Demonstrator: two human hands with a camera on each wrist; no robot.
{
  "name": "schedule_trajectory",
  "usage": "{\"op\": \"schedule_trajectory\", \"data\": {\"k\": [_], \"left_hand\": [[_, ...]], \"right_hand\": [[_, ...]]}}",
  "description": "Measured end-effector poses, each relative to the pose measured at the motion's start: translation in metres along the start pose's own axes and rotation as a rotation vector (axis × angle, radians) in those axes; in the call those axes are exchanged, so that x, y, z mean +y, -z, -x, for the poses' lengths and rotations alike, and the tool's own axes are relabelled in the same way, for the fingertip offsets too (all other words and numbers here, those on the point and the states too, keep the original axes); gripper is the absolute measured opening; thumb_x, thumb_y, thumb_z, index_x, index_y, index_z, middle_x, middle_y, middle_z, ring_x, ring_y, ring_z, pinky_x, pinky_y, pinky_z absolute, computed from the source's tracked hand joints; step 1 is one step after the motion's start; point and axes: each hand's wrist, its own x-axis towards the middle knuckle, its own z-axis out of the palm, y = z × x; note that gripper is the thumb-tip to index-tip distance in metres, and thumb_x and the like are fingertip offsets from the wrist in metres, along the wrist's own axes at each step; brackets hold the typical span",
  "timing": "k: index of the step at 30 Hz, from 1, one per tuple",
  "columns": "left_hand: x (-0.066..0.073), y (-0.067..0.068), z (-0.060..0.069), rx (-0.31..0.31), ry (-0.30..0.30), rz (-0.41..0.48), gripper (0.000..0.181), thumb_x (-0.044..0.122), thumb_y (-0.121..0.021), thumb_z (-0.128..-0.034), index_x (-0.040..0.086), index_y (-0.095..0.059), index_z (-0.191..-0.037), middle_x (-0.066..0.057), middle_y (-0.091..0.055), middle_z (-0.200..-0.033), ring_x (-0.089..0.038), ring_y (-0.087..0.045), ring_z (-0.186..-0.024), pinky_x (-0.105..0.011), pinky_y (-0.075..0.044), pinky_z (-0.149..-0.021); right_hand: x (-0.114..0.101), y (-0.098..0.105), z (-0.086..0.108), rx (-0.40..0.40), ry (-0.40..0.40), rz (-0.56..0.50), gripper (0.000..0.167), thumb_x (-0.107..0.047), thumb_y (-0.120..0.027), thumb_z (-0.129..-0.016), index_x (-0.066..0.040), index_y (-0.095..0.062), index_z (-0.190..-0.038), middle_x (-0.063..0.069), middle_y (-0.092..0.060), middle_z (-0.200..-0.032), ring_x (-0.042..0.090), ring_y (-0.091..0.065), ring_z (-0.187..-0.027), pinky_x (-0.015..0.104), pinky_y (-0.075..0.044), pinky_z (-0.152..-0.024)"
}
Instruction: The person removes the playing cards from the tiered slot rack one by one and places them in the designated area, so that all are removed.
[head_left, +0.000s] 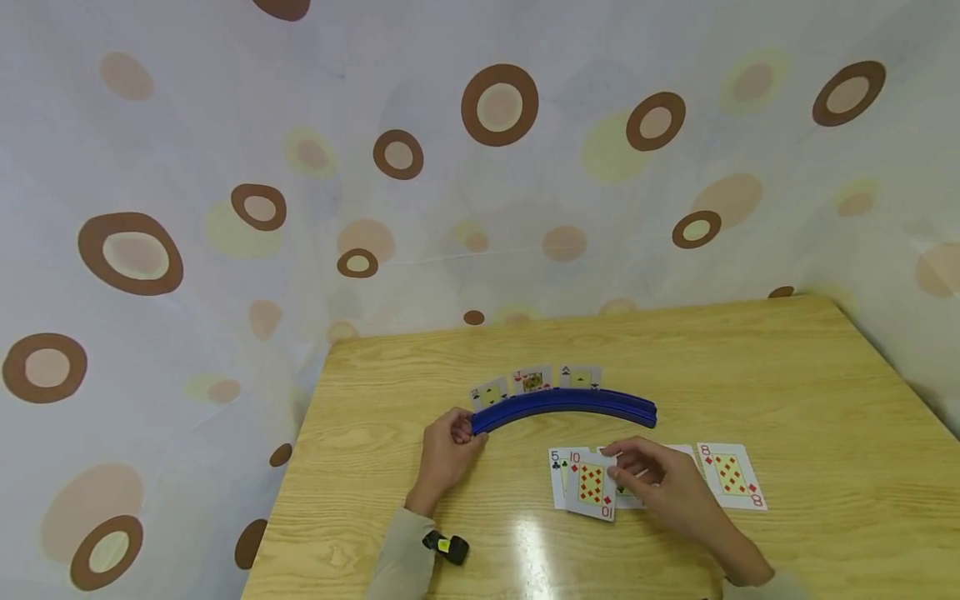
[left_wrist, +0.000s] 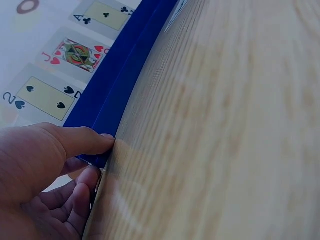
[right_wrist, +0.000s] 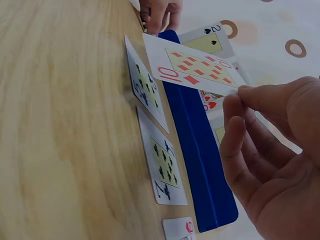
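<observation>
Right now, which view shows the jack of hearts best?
Left wrist: the jack of hearts shows largest there, its picture clear. Head shows it small, standing in the blue card holder; right wrist, only parts: the ten of diamonds blocks much.

The left arm (head_left: 403,546) reaches up from the bottom. The left hand (head_left: 444,454) grips, with the left thumb (left_wrist: 87,140) stretched out and the left fingers (left_wrist: 77,205) curled in below it. The right arm (head_left: 738,554) comes up from the lower right and leans left. The right hand (head_left: 667,483) pinches between the right thumb (right_wrist: 270,97) and first finger. Its other fingers bend. The two hands are well apart.
</observation>
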Motion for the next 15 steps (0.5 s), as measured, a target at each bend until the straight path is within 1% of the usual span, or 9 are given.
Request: {"op": "schedule_trajectory", "data": {"k": [2, 6, 9, 13, 15], "left_hand": [[0.001, 0.000, 0.000, -0.002, 0.002, 0.004, 0.025, 0.003, -0.085, -0.0915, -0.003, -0.073, -0.113, -0.011, -0.069, -0.089, -0.008, -0.057, -0.076, -0.017, -0.050, -0.071], [0.000, 0.000, -0.001, -0.002, -0.003, -0.002, 0.025, 0.004, -0.086, -0.0915, -0.003, -0.073, -0.113, -0.011, -0.069, -0.089, -0.007, -0.057, -0.076, -0.017, -0.050, -0.070], [0.000, 0.000, -0.002, 0.003, -0.004, -0.009, 0.025, 0.004, -0.086, -0.0915, -0.002, -0.074, -0.113, -0.011, -0.069, -0.089, -0.006, -0.057, -0.075, -0.017, -0.051, -0.070], [0.000, 0.000, 0.000, 0.005, 0.001, -0.006, 0.026, 0.003, -0.086, -0.0906, -0.002, -0.074, -0.113, -0.010, -0.069, -0.089, -0.004, -0.056, -0.075, -0.017, -0.051, -0.070], [0.000, 0.000, 0.000, 0.002, 0.001, -0.004, 0.026, 0.003, -0.086, -0.0908, -0.002, -0.073, -0.113, -0.011, -0.069, -0.089, -0.004, -0.056, -0.075, -0.017, -0.051, -0.070]], "right_hand": [[0.001, -0.002, 0.002, -0.041, -0.006, -0.016, 0.021, -0.008, -0.080, -0.099, -0.014, -0.078, -0.119, -0.002, -0.078, -0.096, 0.002, -0.071, -0.080, 0.024, -0.061, -0.069], [0.002, -0.005, 0.003, -0.088, 0.005, -0.027, 0.020, -0.010, -0.081, -0.098, -0.013, -0.078, -0.118, -0.002, -0.080, -0.095, 0.000, -0.070, -0.082, 0.024, -0.061, -0.069], [0.005, -0.008, 0.005, -0.110, 0.023, -0.002, 0.019, -0.012, -0.082, -0.098, -0.015, -0.079, -0.116, -0.006, -0.079, -0.093, -0.002, -0.069, -0.083, 0.023, -0.058, -0.067], [0.009, -0.015, 0.010, -0.138, 0.060, 0.033, 0.015, -0.013, -0.082, -0.098, -0.015, -0.079, -0.113, -0.012, -0.075, -0.089, -0.005, -0.063, -0.078, 0.022, -0.053, -0.063], [0.011, -0.017, 0.012, -0.141, 0.080, 0.043, 0.014, -0.012, -0.082, -0.097, -0.014, -0.079, -0.111, -0.013, -0.073, -0.087, -0.006, -0.061, -0.077, 0.022, -0.053, -0.063]]}}
